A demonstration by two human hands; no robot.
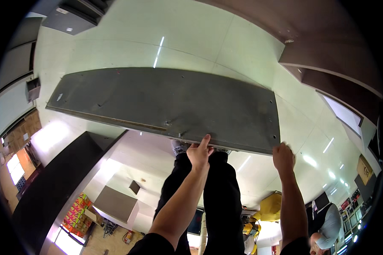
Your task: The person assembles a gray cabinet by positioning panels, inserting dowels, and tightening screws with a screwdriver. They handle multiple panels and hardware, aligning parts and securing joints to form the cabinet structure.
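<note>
A long dark grey board point(166, 100) with small holes and a groove along part of its near edge lies flat before my legs. My left hand point(198, 154) grips its near edge, thumb on top and fingers underneath. A small metal fitting point(180, 134) stands on the board just left of that thumb. At the near right corner, my right hand point(284, 157) is closed into a fist, against or just beside the board's end. Whatever lies inside that fist is hidden.
Dark brown furniture panels point(330, 63) stand at the far right. A long black panel point(59, 182) is on the left, near a grey box-like cabinet point(115, 204). A yellow-and-black power tool point(252, 229) sits behind my legs. Another person point(327, 223) is at the lower right.
</note>
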